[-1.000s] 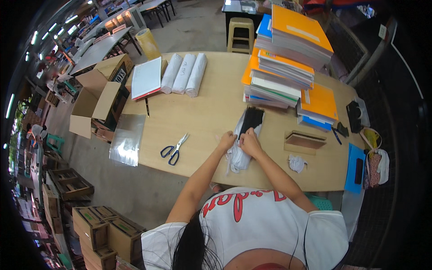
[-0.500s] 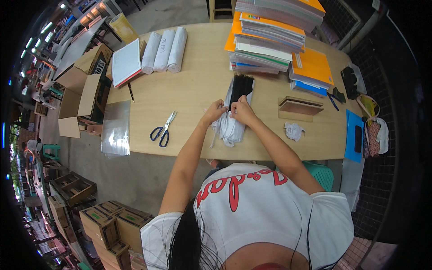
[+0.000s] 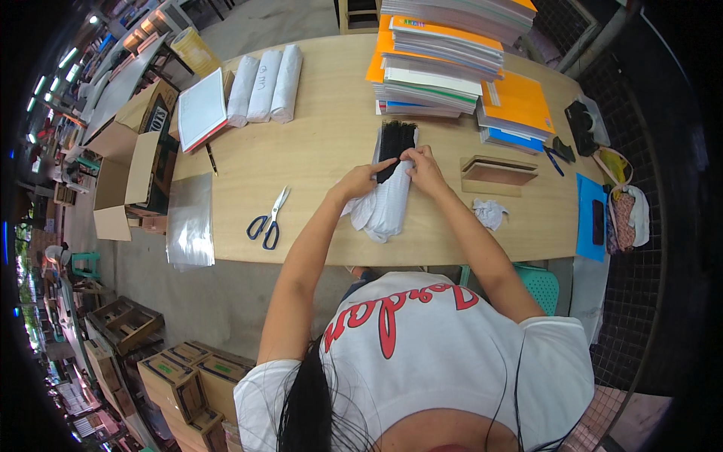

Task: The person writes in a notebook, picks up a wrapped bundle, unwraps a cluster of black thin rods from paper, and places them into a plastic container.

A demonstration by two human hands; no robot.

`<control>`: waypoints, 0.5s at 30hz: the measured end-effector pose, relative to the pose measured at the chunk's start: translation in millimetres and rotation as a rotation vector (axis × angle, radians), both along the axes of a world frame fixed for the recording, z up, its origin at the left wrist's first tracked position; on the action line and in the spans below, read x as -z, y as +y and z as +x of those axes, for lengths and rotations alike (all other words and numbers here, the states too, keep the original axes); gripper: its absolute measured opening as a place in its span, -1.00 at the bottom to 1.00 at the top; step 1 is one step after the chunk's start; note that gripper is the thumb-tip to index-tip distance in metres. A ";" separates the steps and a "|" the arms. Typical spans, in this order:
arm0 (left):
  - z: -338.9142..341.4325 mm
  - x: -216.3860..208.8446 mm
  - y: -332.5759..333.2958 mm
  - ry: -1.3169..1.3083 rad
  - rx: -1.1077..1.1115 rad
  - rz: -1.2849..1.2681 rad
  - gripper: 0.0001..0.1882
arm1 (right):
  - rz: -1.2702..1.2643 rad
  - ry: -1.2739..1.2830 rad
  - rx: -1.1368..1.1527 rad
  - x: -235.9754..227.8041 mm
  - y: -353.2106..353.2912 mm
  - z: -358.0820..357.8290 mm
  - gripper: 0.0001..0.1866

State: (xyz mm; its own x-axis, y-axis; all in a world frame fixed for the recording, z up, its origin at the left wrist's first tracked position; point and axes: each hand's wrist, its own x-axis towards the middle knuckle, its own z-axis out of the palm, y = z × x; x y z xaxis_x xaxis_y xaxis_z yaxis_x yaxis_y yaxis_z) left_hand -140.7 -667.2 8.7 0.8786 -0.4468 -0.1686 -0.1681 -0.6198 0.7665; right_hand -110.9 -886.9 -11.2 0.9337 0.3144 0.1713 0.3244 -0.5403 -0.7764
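Note:
A bundle of thin black bristle-like strands point(image 3: 396, 143) lies on the table in front of me, its far end bare. White wrapping point(image 3: 387, 211) covers the near part, with loose folds spreading on the left side. My left hand point(image 3: 363, 179) rests at the left of the bundle, index finger stretched across the black strands; its other fingers are partly hidden. On the right side, my right hand point(image 3: 425, 167) pinches the edge of the white wrapping near the strands.
Blue-handled scissors point(image 3: 269, 220) and clear plastic sheets point(image 3: 190, 218) lie to the left. White wrapped rolls point(image 3: 263, 84) are at the far left, near an open carton point(image 3: 143, 162). Orange-covered stacks point(image 3: 433, 68), a wooden holder point(image 3: 498, 177) and crumpled white material point(image 3: 489, 214) stand rightward.
Both hands were close together, pinching the wrapping. My right hand has moved slightly right and away from me with its edge; the left finger now reaches over the strands. The wrapping looks smoother.

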 end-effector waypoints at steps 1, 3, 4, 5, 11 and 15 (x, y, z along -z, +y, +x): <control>0.0 -0.3 -0.6 0.006 -0.011 -0.002 -0.20 | 0.031 -0.013 -0.058 -1.5 -1.7 4.4 -0.69; -1.2 1.9 -1.5 -0.034 -0.024 -0.007 -0.24 | 0.064 -0.027 -0.114 -4.4 -2.9 10.1 -0.70; -2.1 4.0 -1.1 -0.074 -0.043 -0.012 -0.27 | 0.023 -0.030 -0.174 -5.7 -1.7 11.9 -0.71; -3.2 6.2 -0.7 -0.074 -0.041 -0.010 -0.27 | -0.018 -0.034 -0.235 -7.4 -0.9 14.1 -0.72; -8.0 6.6 -9.2 -0.150 -0.121 0.009 -0.43 | -0.165 -0.044 -0.414 -14.4 -3.9 32.0 -0.79; -18.0 -4.9 -18.5 -0.042 -0.229 0.117 -0.52 | -0.090 -0.084 -0.451 -6.7 -24.7 22.3 -0.82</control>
